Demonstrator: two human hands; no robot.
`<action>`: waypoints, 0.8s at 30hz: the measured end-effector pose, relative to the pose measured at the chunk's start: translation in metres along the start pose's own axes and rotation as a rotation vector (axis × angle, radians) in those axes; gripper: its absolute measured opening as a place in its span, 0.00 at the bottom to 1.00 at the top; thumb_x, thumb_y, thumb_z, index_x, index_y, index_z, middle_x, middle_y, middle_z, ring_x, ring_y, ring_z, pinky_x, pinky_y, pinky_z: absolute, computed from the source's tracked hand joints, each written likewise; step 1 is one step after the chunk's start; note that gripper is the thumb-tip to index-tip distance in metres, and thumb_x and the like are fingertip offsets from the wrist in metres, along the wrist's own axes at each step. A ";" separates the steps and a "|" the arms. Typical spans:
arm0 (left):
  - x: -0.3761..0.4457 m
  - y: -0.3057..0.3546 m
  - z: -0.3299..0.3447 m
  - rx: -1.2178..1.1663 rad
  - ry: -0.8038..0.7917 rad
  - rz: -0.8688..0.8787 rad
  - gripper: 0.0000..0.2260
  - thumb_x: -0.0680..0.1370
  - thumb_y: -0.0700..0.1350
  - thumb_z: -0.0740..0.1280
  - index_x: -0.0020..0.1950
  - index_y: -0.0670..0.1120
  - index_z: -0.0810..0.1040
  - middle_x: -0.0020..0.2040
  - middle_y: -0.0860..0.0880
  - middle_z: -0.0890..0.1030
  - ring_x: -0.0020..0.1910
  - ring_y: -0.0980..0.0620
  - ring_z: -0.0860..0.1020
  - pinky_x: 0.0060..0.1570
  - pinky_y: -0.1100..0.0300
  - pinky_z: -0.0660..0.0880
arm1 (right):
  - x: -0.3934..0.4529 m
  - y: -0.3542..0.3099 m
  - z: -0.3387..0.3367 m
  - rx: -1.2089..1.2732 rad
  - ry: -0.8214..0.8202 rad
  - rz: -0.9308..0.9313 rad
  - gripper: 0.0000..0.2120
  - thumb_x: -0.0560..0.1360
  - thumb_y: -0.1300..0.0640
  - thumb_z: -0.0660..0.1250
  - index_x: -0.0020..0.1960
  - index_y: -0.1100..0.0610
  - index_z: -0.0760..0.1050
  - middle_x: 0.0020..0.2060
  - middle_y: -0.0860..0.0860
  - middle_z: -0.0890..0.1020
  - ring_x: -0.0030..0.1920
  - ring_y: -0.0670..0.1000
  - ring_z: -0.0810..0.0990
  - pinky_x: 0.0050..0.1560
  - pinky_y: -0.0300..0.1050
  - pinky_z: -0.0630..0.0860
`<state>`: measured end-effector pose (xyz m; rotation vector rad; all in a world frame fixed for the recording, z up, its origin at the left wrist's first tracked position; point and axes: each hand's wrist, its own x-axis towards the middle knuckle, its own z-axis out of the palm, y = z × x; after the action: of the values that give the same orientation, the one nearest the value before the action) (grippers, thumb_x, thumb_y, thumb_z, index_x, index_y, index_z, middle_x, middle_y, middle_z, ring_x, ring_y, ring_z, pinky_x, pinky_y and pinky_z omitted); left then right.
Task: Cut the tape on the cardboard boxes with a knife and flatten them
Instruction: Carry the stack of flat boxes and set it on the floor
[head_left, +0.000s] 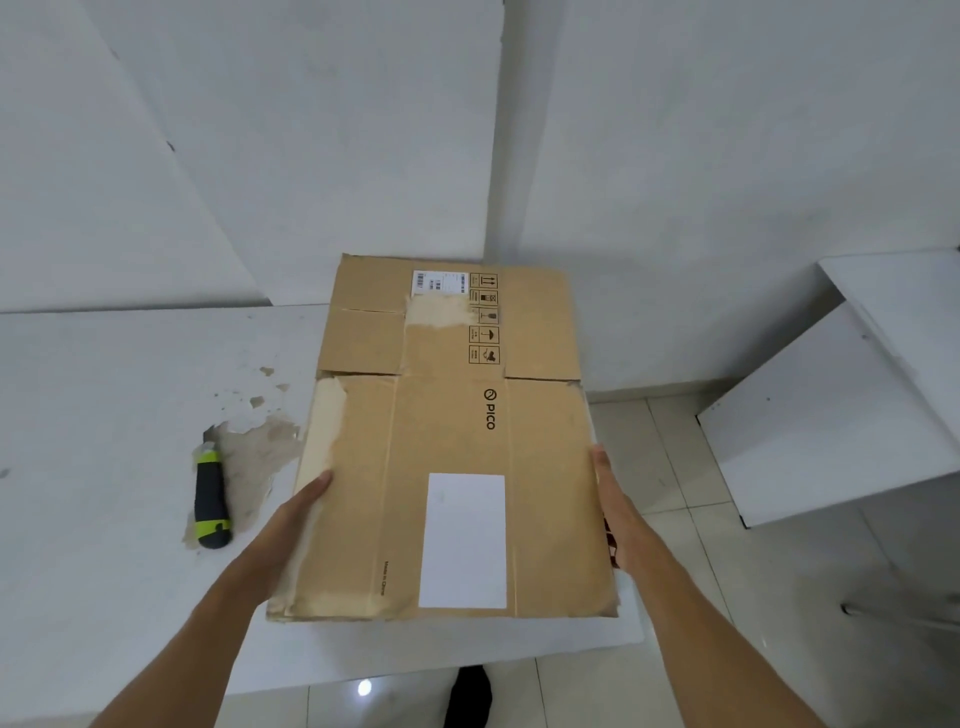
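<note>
**Holding the flattened box at both edges**

Holding the flattened cardboard box (447, 447) between your two hands, you have it lying flat on the white table (104, 395), its right edge reaching past the table's right side. Your left hand (298, 501) lies along the box's left edge, fingers straight and pressed together against the cardboard. Your right hand (613, 499) lies along the box's right edge, its fingers likewise straight and close together; whether any curl under the box you cannot tell. On the box's top face sit a blank white label (464, 540) near you and a printed logo farther away. The knife (212, 499), black and green, lies on the table well to the left of the box, blade end pointing away from you.
</note>
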<state>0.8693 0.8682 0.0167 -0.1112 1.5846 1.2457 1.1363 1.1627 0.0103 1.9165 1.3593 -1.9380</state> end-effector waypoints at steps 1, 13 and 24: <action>0.000 0.000 -0.001 0.006 -0.002 -0.003 0.27 0.80 0.64 0.62 0.69 0.46 0.77 0.59 0.41 0.85 0.58 0.39 0.84 0.60 0.42 0.78 | -0.004 -0.002 0.000 0.042 -0.045 0.001 0.53 0.65 0.15 0.53 0.71 0.54 0.74 0.58 0.56 0.83 0.57 0.58 0.82 0.66 0.61 0.76; -0.007 0.016 -0.015 0.006 -0.005 -0.166 0.30 0.74 0.63 0.71 0.67 0.44 0.79 0.58 0.37 0.85 0.58 0.35 0.83 0.62 0.39 0.78 | -0.012 -0.012 -0.016 0.160 -0.297 -0.013 0.44 0.70 0.22 0.63 0.70 0.55 0.76 0.61 0.61 0.84 0.61 0.64 0.83 0.70 0.67 0.72; 0.033 0.066 -0.036 0.011 -0.057 -0.237 0.37 0.70 0.70 0.72 0.65 0.42 0.82 0.61 0.37 0.83 0.60 0.37 0.83 0.63 0.41 0.78 | 0.014 -0.054 -0.013 0.119 -0.284 -0.001 0.40 0.72 0.26 0.65 0.65 0.58 0.80 0.58 0.61 0.85 0.57 0.62 0.85 0.64 0.61 0.77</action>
<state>0.7908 0.8876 0.0300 -0.2472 1.4823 1.0464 1.1097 1.2101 0.0284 1.6030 1.1902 -2.2334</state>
